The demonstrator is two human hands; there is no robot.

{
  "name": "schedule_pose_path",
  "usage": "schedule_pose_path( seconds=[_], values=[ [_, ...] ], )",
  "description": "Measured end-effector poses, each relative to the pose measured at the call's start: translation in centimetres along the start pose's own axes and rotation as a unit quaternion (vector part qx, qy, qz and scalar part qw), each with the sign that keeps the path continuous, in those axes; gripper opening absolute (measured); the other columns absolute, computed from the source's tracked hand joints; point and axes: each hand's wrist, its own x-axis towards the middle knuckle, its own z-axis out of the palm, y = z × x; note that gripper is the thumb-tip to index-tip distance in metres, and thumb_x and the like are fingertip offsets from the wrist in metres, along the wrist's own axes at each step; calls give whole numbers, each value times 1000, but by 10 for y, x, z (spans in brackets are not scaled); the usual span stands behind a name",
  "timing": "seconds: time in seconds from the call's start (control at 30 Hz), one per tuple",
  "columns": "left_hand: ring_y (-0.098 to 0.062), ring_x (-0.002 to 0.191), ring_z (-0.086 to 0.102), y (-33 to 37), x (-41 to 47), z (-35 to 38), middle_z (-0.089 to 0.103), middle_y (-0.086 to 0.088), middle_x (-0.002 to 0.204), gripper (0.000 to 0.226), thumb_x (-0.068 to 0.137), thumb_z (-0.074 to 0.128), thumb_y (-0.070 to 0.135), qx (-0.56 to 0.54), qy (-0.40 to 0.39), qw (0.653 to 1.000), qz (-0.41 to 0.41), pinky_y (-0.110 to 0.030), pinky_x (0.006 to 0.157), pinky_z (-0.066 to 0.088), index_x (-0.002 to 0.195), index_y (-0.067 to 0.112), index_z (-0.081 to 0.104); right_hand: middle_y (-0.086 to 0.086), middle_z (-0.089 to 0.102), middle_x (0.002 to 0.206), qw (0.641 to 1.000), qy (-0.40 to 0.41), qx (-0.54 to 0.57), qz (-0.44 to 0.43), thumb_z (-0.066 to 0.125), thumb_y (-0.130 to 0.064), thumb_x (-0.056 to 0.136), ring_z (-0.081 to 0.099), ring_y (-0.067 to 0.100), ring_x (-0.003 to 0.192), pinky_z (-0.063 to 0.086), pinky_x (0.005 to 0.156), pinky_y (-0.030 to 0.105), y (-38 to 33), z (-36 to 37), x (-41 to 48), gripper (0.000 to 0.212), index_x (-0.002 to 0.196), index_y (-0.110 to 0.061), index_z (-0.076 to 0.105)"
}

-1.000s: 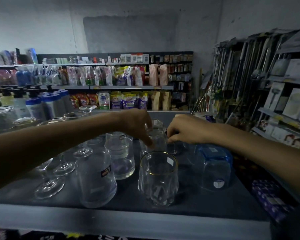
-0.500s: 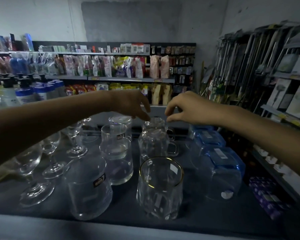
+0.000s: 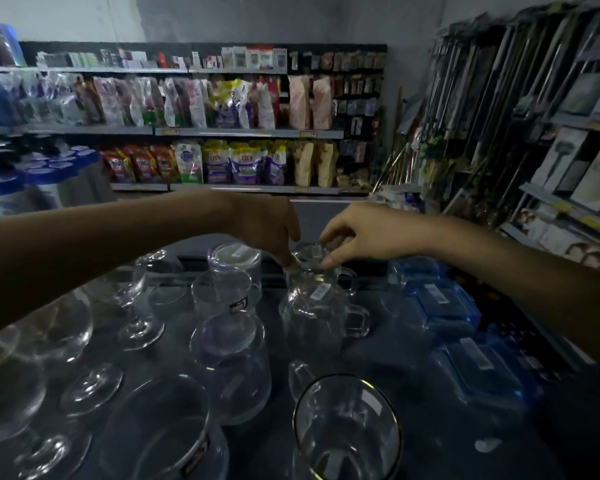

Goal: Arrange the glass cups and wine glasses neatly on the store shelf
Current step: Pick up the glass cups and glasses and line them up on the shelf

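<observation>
The room is dim. At the far end stand the back shelves [image 3: 243, 133], long and grey. They are full of bright bags [image 3: 222, 164] in red, yellow, purple and white. Small packs [image 3: 253, 57] sit in a row along the top of the back shelves. Above the back shelves is a pale wall [image 3: 66, 15] with a darker grey patch [image 3: 239, 19] in the middle. To the left of the back shelves stand bottles with blue caps [image 3: 49, 168]. To the right of the back shelves is a rack of long metal poles [image 3: 482, 98], packed close together. Further right, more shelves hold white boxes [image 3: 589, 174], with yellow tags [image 3: 589, 221] on the edge.
</observation>
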Motion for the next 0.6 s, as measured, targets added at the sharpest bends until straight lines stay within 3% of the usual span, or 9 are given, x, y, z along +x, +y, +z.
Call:
schedule_pose_path(
  seconds=[0.1,0.2,0.37,0.6],
  values=[
    [-15,101,68,-2,8,3,75,2,111,47,80,85,44,-16,-2,1000,22,-33,94,54,117,15,76,-7,76,115,1000,-1,19,8,82,-43,85,71,4,97,59,95,36,4,-1,1,52,128,-15,71],
    [-16,100,70,-3,14,4,77,-1,103,46,74,89,45,-36,8,999,35,-43,97,55,107,14,78,-11,75,112,1000,-1,28,10,82,-45,84,69,-1,94,59,91,30,11,-1,-1,55,131,-18,70],
    [-25,98,71,-4,16,11,76,-9,101,45,78,84,47,-39,16,997,58,-46,92,57,105,12,77,-14,75,105,999,6,41,14,83,-46,82,74,7,87,63,83,39,20,3,-3,56,129,-18,69],
    [-10,98,68,-11,12,23,74,5,112,46,86,78,46,-49,45,996,63,-31,90,54,122,18,72,-14,75,109,999,17,29,10,82,-49,81,72,-1,88,63,82,32,20,4,-2,61,133,-19,68]
  ],
)
